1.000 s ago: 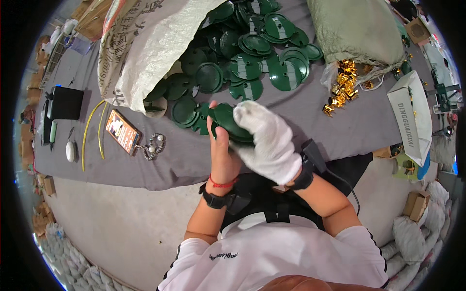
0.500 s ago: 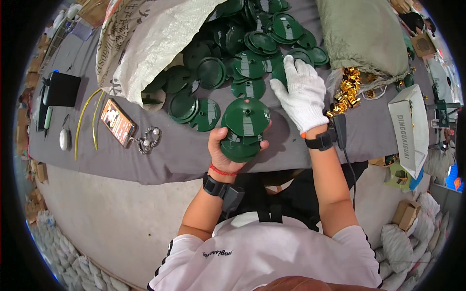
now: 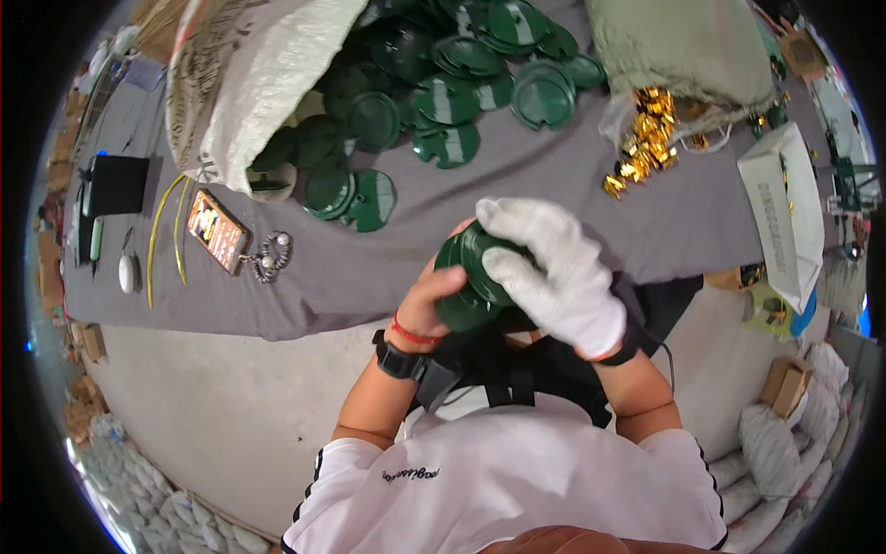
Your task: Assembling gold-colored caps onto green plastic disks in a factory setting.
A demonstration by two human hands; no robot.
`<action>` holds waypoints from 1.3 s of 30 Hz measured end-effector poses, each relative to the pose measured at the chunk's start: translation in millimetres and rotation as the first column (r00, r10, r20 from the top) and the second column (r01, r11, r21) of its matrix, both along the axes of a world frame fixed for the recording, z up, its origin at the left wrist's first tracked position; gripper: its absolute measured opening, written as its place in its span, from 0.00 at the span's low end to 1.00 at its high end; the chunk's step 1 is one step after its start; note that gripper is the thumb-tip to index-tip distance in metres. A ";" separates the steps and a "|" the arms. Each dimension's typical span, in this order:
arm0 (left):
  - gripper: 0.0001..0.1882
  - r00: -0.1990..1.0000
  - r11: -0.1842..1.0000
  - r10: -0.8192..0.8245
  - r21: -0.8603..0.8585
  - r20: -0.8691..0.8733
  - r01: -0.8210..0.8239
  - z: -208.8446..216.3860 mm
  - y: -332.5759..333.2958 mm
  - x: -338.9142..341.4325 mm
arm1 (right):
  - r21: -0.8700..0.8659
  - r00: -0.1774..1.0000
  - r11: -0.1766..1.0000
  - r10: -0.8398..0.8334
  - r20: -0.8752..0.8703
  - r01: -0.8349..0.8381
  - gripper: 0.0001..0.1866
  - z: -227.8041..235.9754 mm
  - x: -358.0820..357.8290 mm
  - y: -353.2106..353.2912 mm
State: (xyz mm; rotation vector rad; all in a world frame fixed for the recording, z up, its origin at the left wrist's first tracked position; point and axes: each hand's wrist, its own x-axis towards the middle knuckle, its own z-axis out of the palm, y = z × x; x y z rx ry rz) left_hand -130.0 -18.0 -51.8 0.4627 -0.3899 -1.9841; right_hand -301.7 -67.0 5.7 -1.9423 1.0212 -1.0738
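Over the table's front edge, my bare left hand (image 3: 425, 303) holds a small stack of round green plastic discs (image 3: 469, 309), tilted, with the thumb across their near side. My right hand (image 3: 563, 282), in a white glove, closes over the stack's right side, its fingers bent round the top disc. The glove covers part of the stack, so I cannot tell how many discs are in it. Farther back on the grey cloth lies a loose heap of similar green discs (image 3: 449, 99), some notched and some with a clear strip across, spilling from a white woven sack (image 3: 281, 83).
A full grey-green sack (image 3: 683, 46) stands at the back right, with shiny gold pieces (image 3: 651, 134) spilling beside it. A white box (image 3: 784, 212) sits at the right edge. On the left lie a phone (image 3: 219, 231), a beaded bracelet (image 3: 269, 257), yellow strips (image 3: 159, 240) and a black box (image 3: 118, 180).
My right hand has come from the heap toward me and now grips the stack. My left hand has tilted the stack. More gold pieces show lower on the cloth.
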 end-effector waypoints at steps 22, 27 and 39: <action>0.40 0.978 0.975 -0.203 0.083 -0.052 0.207 -8.4 46.8 -32.2 | -0.391 0.573 0.873 -0.486 -0.659 0.291 0.22 -41.9 -84.3 -30.8; 0.44 0.924 0.927 -0.356 0.175 0.142 0.330 -20.1 62.0 -18.6 | -0.386 0.652 0.914 -0.367 -0.664 0.121 0.19 -39.9 -95.9 -13.3; 0.41 0.858 0.868 -0.475 0.261 0.194 0.422 -49.7 75.4 -25.9 | 0.588 0.987 0.797 0.162 0.008 -0.136 0.24 -64.5 -90.4 116.1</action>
